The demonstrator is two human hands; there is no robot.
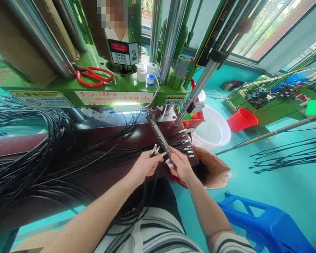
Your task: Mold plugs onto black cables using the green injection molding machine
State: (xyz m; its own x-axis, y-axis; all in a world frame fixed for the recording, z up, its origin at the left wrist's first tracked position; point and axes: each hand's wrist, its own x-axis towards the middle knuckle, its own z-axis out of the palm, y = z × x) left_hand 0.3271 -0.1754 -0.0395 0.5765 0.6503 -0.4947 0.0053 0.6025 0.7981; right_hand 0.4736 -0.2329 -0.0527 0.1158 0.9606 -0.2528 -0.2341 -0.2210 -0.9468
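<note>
In the head view my right hand (181, 164) is closed on the near end of a long, narrow metal mold bar (159, 134), which slants up and away to the left. My left hand (146, 163) is closed on several black cables, whose metal connectors (155, 150) stick up above the fingers. The left fingertips are at the bar's near part, beside a small light-coloured connector. Below the left hand the held cables (145, 196) hang down to my lap. More black cables with metal ends (185, 142) lie on the dark red tabletop (100, 140), behind the bar.
A green press (126, 86) stands across the table, with red-handled scissors (94, 76) and tape rolls (150, 79) on it. A thick cable bundle (50, 137) covers the left side. A brown bag (218, 168), white tub (213, 128) and blue stool (268, 218) are at right.
</note>
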